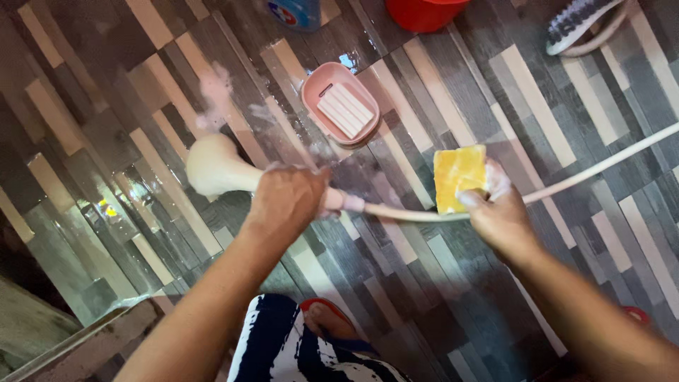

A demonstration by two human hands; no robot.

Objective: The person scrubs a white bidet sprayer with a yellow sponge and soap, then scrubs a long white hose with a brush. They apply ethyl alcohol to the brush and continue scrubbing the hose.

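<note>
Left hand (286,201) grips shower head (212,166); right hand (498,212) holds yellow sponge (458,177) on hose (587,170); pink soap dish (341,105) beyond; blue package (293,13), maybe bottle, top edge.

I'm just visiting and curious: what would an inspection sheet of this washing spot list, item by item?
Surface: wet tiled floor in grey and beige strips, soap suds near the shower head.
Job's things: cream shower head with its hose; yellow sponge pressed against the hose.
Clutter: pink soap dish holding a white soap bar; red bucket; blue container; brush at top right.
Grippers: left hand grips the shower head's handle; right hand holds the sponge.
Cables: nothing seen besides the hose.
Surroundings: the person's foot in a red sandal; striped garment; raised ledge at lower left.
</note>
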